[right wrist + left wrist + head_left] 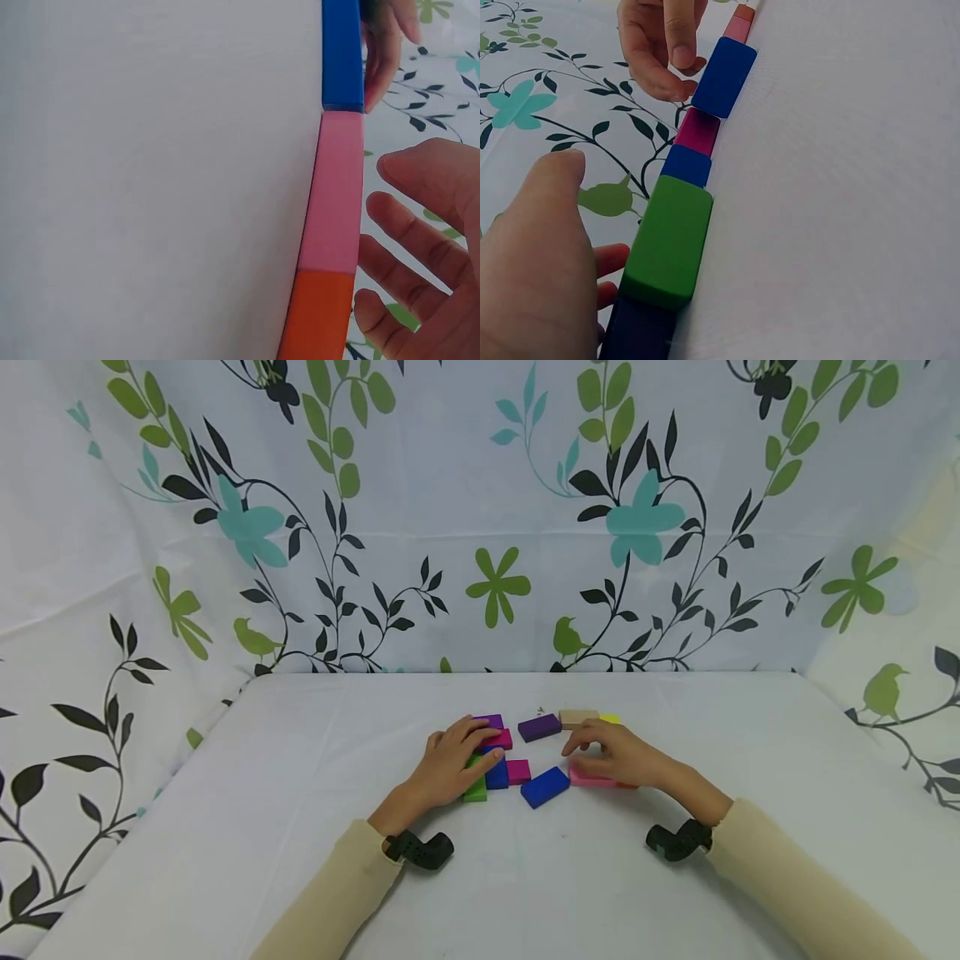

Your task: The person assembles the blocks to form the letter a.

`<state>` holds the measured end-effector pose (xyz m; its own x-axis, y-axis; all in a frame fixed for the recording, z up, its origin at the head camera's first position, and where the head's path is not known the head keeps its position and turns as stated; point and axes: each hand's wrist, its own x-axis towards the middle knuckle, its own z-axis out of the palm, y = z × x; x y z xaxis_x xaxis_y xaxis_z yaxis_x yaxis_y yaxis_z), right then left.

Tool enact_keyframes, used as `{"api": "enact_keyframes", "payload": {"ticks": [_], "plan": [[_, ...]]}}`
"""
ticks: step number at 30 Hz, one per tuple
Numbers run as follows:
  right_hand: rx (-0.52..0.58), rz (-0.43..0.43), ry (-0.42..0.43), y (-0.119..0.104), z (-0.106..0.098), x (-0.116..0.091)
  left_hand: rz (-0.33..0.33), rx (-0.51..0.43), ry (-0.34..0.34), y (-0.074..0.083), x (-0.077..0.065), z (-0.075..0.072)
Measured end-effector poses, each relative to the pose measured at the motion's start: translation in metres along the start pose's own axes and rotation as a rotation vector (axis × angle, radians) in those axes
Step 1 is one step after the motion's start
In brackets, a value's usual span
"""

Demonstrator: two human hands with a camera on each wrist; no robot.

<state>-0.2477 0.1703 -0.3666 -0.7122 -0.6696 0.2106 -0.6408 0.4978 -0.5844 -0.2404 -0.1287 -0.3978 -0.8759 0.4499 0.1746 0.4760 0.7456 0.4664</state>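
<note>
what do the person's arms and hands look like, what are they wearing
Plain beige long sleeves cover both forearms. Each wrist carries a black, bent device with rounded edges, the left one and the right one. The left hand and right hand wear no gloves.

Head view above, behind left hand, right hand, facing forward-down, close wrist views aimed fingerward, sharing blue block between hands

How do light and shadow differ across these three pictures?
Head view: bright, soft shadow beneath the right beige fabric sleeve; left wrist view: dimmer, the green rectangular block fairly clear; right wrist view: dim, faint shadow beside the orange rectangular block.
</note>
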Motion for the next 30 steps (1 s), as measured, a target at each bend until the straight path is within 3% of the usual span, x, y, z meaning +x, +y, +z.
{"api": "enact_keyframes", "payload": {"ticks": [9, 16, 21, 30], "plan": [[0.02, 0.031, 0.093, 0.019, -0.012, -0.021, -0.033, -0.106, 0.048, 0.001, 0.005, 0.004], [-0.021, 0.084, 0.139, 0.025, -0.02, -0.032, -0.065, -0.153, 0.092, -0.002, 0.005, -0.003], [-0.016, 0.089, 0.152, 0.032, -0.024, -0.039, -0.058, -0.15, 0.092, -0.007, 0.01, -0.008], [0.058, 0.179, 0.141, 0.046, -0.021, -0.047, -0.059, -0.105, 0.062, -0.018, 0.022, -0.01]]}}
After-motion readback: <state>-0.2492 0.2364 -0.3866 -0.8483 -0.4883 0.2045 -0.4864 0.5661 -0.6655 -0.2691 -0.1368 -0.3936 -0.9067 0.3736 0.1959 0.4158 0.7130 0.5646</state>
